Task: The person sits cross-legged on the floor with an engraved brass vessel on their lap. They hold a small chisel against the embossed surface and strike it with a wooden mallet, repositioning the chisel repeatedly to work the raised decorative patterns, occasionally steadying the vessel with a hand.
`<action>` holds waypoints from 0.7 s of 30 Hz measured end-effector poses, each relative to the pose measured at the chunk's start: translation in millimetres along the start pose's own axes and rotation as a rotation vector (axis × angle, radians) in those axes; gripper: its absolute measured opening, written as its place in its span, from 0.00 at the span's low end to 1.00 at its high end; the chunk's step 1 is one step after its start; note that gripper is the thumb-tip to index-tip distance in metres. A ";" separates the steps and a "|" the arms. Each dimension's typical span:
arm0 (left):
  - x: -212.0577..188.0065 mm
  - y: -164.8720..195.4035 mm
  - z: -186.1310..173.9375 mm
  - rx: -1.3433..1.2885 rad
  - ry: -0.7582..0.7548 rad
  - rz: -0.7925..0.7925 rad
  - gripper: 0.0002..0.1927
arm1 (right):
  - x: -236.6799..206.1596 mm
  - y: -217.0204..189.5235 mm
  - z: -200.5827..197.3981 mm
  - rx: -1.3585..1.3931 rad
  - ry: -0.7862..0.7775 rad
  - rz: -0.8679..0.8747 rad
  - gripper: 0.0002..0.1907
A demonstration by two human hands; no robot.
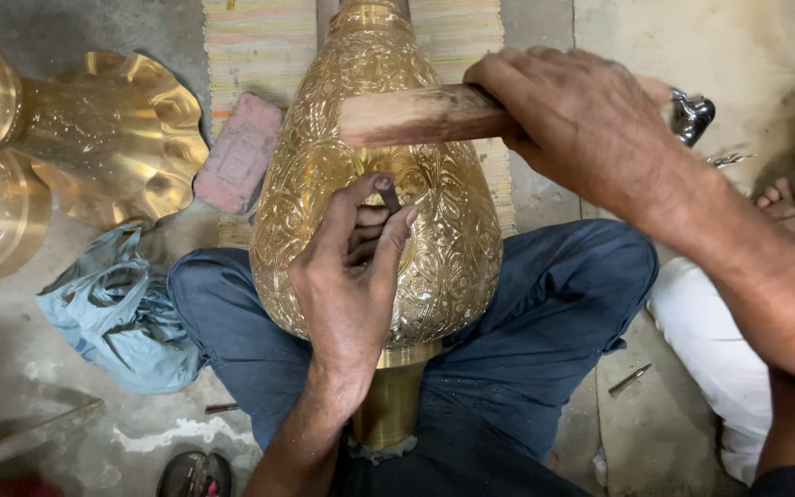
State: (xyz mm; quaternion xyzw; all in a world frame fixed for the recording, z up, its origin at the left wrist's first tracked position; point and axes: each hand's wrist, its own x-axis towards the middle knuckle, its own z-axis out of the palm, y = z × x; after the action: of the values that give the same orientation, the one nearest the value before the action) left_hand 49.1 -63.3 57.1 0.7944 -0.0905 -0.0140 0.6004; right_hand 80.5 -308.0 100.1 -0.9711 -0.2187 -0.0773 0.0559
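While the work is seen from above, the scene is set out thus:
Vase: an embossed brass vase (374, 184) is laid across the lap, between the knees, its neck pointing away over a striped mat (259, 41).
Left hand: the left hand (351, 276) is rested on the vase's belly, fingers clamped together on a small dark punch (388, 195).
Right hand: the right hand (581, 120) is closed around a wooden-handled hammer (416, 115), held just above the punch.
Floor, left edge: a fluted brass piece (112, 138), a pink block (239, 152) and a blue bag (117, 313) are seen.

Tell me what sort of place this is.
Likely a metalworker's floor workshop: an embossed brass vase lies across the person's lap, the right hand grips a wooden-handled hammer, and another brass vessel lies nearby.
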 end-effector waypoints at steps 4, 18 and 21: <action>1.0 0.8 -0.1 0.024 0.029 0.021 0.16 | 16.1 4.3 -16.1 -0.048 -0.023 -0.089 0.26; -2.4 1.6 0.7 0.072 0.048 0.060 0.14 | 25.0 2.1 -45.6 0.137 -0.196 0.155 0.16; -2.7 0.9 0.6 0.091 0.054 0.048 0.13 | 23.4 0.6 -44.9 -0.026 -0.085 -0.047 0.18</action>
State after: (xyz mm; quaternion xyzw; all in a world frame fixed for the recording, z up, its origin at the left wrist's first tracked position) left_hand 46.2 -63.7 57.5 0.8186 -0.0939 0.0260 0.5661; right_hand 96.0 -305.1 148.2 -0.9687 -0.2428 -0.0402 0.0319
